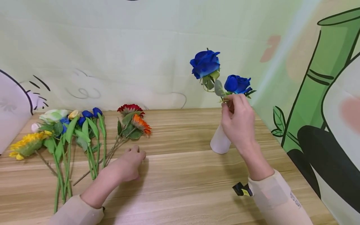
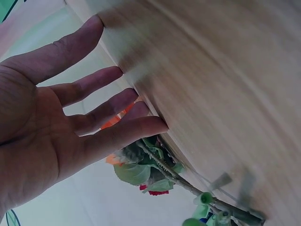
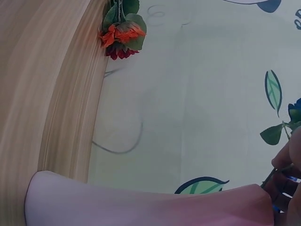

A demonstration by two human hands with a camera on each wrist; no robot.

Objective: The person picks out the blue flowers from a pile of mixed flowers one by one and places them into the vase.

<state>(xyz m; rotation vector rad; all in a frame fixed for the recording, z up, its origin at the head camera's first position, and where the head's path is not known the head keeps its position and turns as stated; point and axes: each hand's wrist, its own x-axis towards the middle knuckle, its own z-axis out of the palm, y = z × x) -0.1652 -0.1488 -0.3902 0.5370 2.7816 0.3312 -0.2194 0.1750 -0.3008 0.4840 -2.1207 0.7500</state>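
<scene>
On the right, a white vase [image 1: 220, 141] stands upright on the table. My right hand [image 1: 239, 117] is at its mouth, pinching a flower stem between thumb and fingers. A tall blue rose [image 1: 206, 64] rises above that hand. Slightly lower and to its right is a second blue rose [image 1: 237, 84]; the hand hides where both stems run. In the right wrist view the stem enters the mouth of the vase [image 3: 155, 207]. My left hand [image 1: 127, 164] is low over the table with fingers extended, holding nothing. Just beyond it lie a red flower [image 1: 130, 108] and an orange flower [image 1: 141, 124].
At the left lie several flowers: a yellow sunflower [image 1: 28, 144], blue tulips [image 1: 97, 112] with long green stems, a pale yellow tulip [image 1: 74, 114] and a white-green bloom [image 1: 53, 115]. A printed cloth backdrop [image 1: 152, 56] borders the back of the wooden table [image 1: 174, 187].
</scene>
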